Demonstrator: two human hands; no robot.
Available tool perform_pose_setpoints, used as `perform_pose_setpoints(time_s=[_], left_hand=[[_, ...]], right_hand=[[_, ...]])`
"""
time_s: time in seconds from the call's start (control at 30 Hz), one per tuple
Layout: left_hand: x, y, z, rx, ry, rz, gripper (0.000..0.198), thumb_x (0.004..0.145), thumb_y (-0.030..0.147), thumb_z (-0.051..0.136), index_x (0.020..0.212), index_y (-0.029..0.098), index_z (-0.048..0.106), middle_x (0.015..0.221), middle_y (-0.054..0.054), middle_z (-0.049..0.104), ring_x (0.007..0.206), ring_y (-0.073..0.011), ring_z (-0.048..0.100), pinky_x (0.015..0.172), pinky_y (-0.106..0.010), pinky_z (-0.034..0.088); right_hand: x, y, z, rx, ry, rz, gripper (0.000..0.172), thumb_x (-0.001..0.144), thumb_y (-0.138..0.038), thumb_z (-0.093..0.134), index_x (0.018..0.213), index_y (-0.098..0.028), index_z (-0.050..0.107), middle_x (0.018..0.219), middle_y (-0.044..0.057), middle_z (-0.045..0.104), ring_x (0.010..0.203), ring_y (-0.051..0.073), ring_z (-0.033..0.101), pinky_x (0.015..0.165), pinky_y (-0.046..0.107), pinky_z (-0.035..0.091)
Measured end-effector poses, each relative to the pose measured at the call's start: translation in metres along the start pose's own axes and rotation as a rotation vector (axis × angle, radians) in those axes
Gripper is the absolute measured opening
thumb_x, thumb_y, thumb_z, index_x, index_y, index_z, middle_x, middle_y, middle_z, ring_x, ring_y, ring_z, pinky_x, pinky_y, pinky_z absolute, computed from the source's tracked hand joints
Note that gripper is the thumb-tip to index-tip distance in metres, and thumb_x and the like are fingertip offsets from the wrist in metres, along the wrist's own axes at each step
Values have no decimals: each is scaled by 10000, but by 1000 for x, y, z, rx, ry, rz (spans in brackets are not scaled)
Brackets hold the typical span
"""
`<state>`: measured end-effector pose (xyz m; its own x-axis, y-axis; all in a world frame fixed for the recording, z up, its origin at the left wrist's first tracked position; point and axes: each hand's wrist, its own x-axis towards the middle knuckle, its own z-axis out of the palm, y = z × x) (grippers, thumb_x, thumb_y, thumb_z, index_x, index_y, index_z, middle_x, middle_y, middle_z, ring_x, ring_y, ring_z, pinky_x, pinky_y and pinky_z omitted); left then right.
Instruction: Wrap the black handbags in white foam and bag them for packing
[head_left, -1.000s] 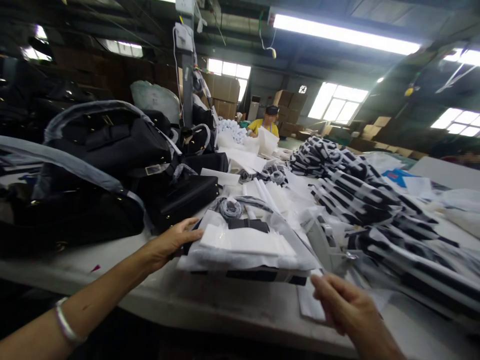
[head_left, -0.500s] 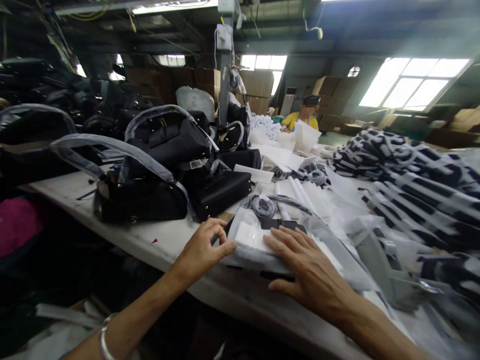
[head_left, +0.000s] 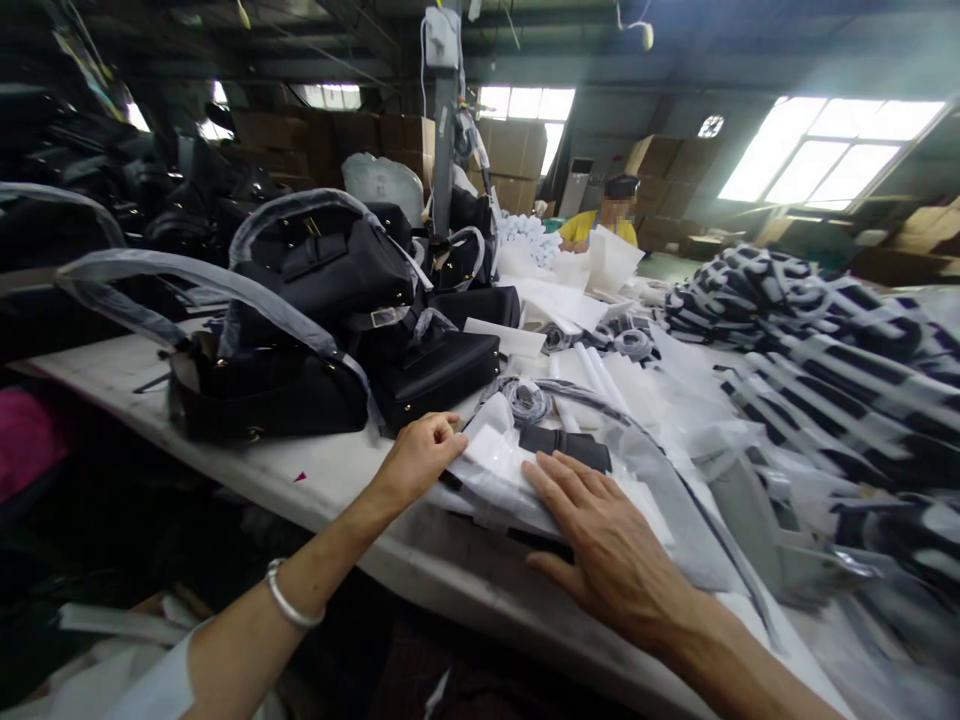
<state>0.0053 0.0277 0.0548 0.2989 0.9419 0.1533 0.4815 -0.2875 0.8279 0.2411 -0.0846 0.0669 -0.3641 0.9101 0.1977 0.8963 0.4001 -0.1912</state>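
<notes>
In front of me on the table lies a black handbag point(head_left: 566, 447), partly covered by translucent white wrapping sheet point(head_left: 495, 478). Its long plastic-wrapped strap point(head_left: 679, 480) curves away to the right. My left hand point(head_left: 422, 455) is closed in a pinch at the sheet's left edge, thumb against the curled fingers. Flat on the sheet's right part rests my right hand point(head_left: 600, 525), fingers stretched out and thumb apart, below the black part. A coiled grey wrapped strap point(head_left: 527, 400) sits just behind the bag. Most of the bag's body is hidden under the sheet.
Black handbags with wrapped handles point(head_left: 274, 395) stand on the left of the white table point(head_left: 330, 470). A grey tape dispenser point(head_left: 780, 540) and piled wrapped straps point(head_left: 840, 400) are on the right. White sheets point(head_left: 559, 300) lie behind; a person in yellow point(head_left: 592, 228) is farther back.
My left hand has moved slightly up with the sheet's left edge, its fingers curled tighter. More of the black part shows. My right hand remains flat on the sheet, and the view has shifted slightly.
</notes>
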Motion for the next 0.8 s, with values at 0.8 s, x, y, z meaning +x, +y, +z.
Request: perform_pose_setpoints(time_s=[0.8], left_hand=[[38, 19, -2, 315, -549, 246, 538, 959, 628, 325, 1055, 265, 709, 1121, -34, 721, 1074, -268, 640, 919, -281, 423]], right_hand=[[-4, 62, -32, 105, -157, 265, 654, 949, -648, 355, 1300, -163, 618, 1356, 159, 609, 1286, 351, 536, 1084, 523, 413]])
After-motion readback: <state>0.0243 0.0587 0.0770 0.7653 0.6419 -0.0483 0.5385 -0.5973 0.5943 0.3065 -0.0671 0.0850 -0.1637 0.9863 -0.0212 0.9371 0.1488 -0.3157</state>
